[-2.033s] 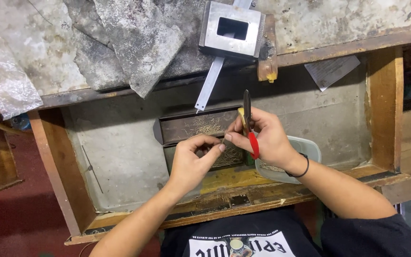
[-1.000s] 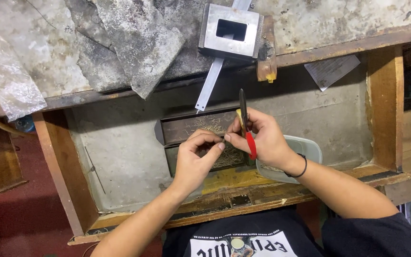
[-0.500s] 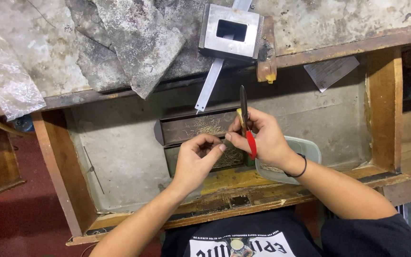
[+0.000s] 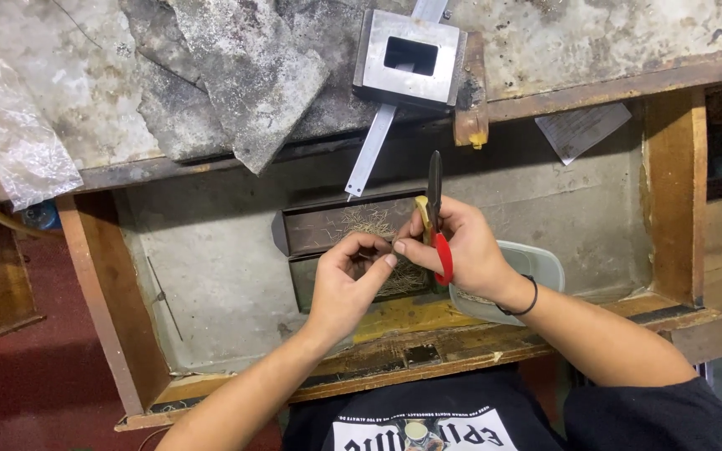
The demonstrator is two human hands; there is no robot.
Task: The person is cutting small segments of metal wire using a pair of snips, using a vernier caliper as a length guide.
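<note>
Since half a second ago I see my hands barely shift: the right hand (image 4: pixel 461 250) still grips the red-handled pliers (image 4: pixel 436 217), the left hand (image 4: pixel 351 280) pinches something small, fingertips meeting above the dark tray (image 4: pixel 327 230). A metal block (image 4: pixel 409 58) sits on the bench (image 4: pixel 545 42), a pale dish (image 4: pixel 536 267) beside my right wrist.

Pliers (image 4: pixel 436 225): red and yellow handles, dark jaws. Drawer (image 4: pixel 102 301) brown wood, grey floor (stained). Steel block (image 4: pixel 409 58) grey. Wristband (image 4: pixel 526 302) black. Shirt (image 4: pixel 428 418) black, white print.
</note>
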